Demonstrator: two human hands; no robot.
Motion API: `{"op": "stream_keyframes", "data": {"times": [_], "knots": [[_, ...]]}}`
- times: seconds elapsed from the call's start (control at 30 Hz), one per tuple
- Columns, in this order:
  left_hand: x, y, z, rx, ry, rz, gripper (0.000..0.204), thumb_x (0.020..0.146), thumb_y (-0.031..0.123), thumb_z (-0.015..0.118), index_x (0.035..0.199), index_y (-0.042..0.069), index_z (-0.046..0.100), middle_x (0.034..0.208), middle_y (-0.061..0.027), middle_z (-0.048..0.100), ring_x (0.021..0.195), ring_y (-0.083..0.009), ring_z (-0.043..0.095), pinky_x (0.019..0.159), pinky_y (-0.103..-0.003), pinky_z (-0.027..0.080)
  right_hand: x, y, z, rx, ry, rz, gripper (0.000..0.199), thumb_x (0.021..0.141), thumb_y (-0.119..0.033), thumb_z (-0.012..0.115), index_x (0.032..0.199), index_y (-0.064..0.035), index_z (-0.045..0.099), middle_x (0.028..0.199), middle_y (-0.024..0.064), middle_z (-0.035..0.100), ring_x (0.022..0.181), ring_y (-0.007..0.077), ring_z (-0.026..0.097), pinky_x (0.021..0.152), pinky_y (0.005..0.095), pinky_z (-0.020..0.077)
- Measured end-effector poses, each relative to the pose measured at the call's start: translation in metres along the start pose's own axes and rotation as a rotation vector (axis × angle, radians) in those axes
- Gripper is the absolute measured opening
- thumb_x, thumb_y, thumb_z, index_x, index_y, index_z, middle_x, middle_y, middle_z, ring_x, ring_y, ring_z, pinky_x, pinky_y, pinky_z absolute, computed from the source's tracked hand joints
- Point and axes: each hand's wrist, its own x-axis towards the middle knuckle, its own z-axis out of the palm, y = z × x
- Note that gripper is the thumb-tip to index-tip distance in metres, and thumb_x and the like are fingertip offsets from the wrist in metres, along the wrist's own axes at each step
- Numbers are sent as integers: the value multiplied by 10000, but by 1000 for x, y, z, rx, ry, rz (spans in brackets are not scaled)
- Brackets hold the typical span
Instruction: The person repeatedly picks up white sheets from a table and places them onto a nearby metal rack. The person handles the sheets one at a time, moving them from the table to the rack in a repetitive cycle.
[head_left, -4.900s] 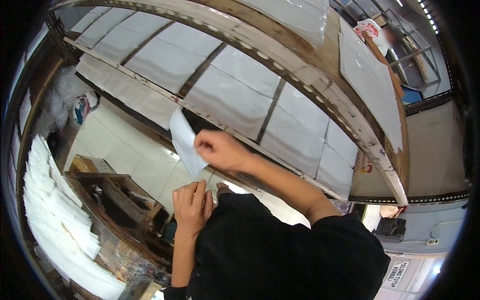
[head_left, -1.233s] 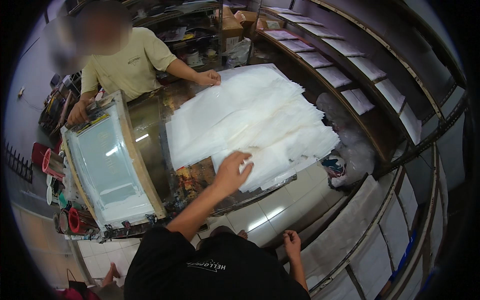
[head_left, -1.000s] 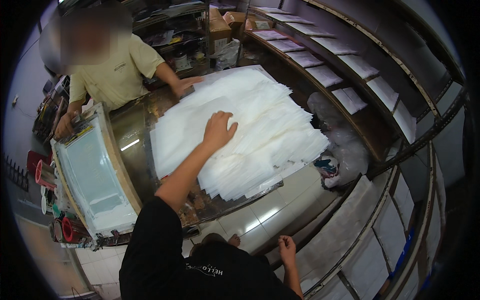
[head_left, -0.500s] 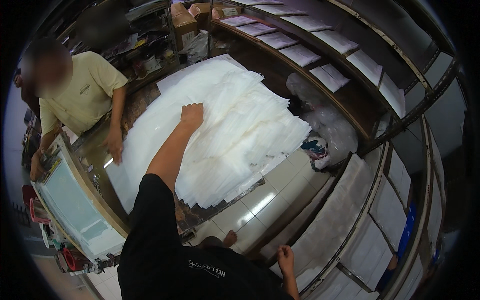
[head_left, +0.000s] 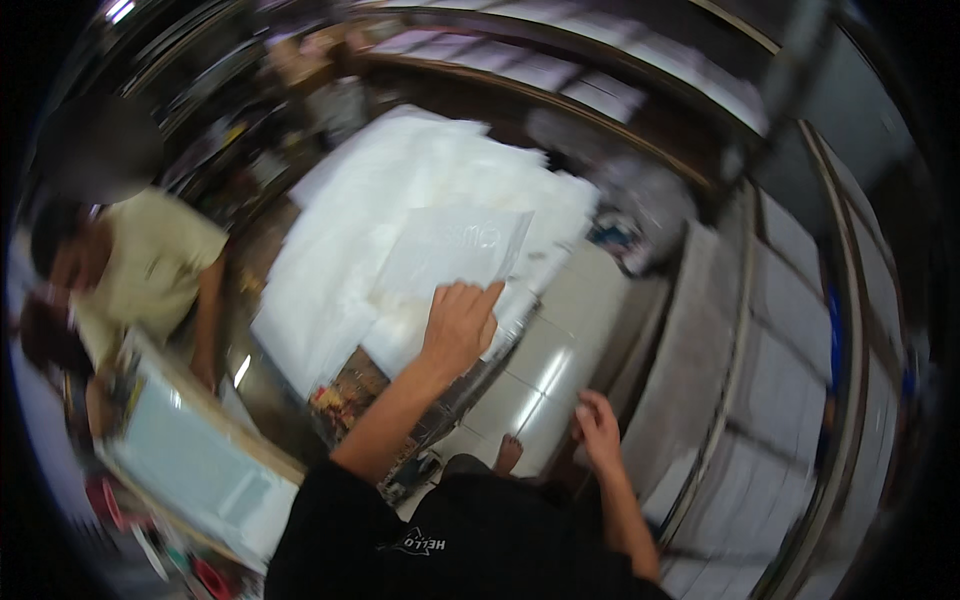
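My left hand [head_left: 462,325] is closed on the near edge of a thin, pale plastic sheet [head_left: 445,248] with faint white printing. The sheet spreads over a wide pile of white sheets [head_left: 345,225], fanned across the table in overlapping layers. Motion blurs the sheet's edges, and my fingers hide where they grip it. To the right, my right hand [head_left: 598,428] hangs above the floor, its fingers loosely bent and apart with nothing in them. It is nearest a rack that holds pale sheets.
At the left, a person in a yellow shirt [head_left: 160,265] stands by a wood-framed screen [head_left: 200,465]. Racks with flat sheets [head_left: 775,330] line the right side, and shelves with more sheets [head_left: 530,70] stand behind the table. Clear plastic [head_left: 655,185] lies beyond the pile.
My left hand has moved right and nearer, now with a plastic sheet in it. My right hand has risen and its fingers have loosened. The view has shifted; the yellow-shirted person has leaned toward the screen.
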Motion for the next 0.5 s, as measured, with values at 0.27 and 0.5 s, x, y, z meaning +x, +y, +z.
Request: {"op": "stream_keyframes", "data": {"times": [0.27,0.5], "knots": [[-125,144,6,-433,-319,496,433,760,47,667,1192,36,637,846,-71,533,847,-256,551,816,-422,409,-105,-12,46,338,298,-88,293,1005,-217,582,1229,-30,562,953,30,629,720,74,512,654,244,457],[-218,237,-24,-719,-534,868,411,769,53,672,1177,30,630,880,-77,558,862,-268,556,828,-423,413,-268,61,33,-43,754,-60,218,938,-203,638,1024,-3,657,835,41,636,794,111,580,716,312,492]]}}
